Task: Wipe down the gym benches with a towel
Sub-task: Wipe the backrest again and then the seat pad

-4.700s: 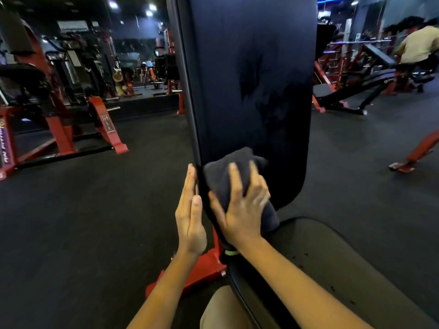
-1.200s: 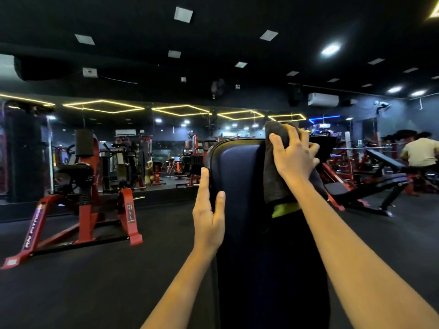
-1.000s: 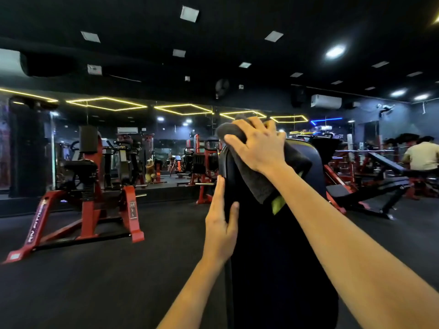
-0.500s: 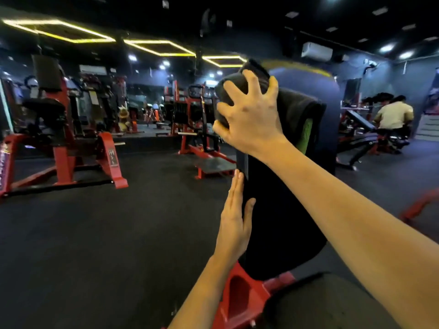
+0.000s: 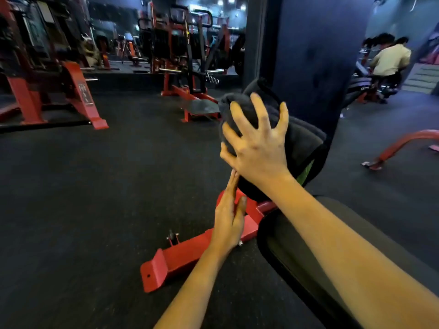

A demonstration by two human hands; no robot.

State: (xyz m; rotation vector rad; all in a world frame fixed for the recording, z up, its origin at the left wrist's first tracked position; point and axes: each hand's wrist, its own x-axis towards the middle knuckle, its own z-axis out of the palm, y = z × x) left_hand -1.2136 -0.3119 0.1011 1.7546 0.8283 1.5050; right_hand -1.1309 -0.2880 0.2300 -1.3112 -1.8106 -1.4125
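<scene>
The bench's dark upright backrest [image 5: 308, 55] rises at the upper right, with its black seat pad [image 5: 297, 257] below. A dark grey towel [image 5: 301, 141] with a green tag is bunched over the backrest's lower left edge. My right hand [image 5: 256, 148] presses on the towel with fingers spread wide. My left hand [image 5: 228, 219] lies flat with straight fingers against the backrest's left side, just below the towel. The bench's red base frame [image 5: 190, 252] sits on the floor under my left hand.
Black rubber floor spreads to the left. Red machines stand at the far left [image 5: 78, 91] and centre back [image 5: 185, 67]. A red curved bar [image 5: 399, 143] lies on the floor at right. A person [image 5: 389, 59] in a light shirt sits at the far right.
My right hand has slid the towel from the top of the backrest down its left edge to the lower end. My left hand followed down the side. My view has tipped down.
</scene>
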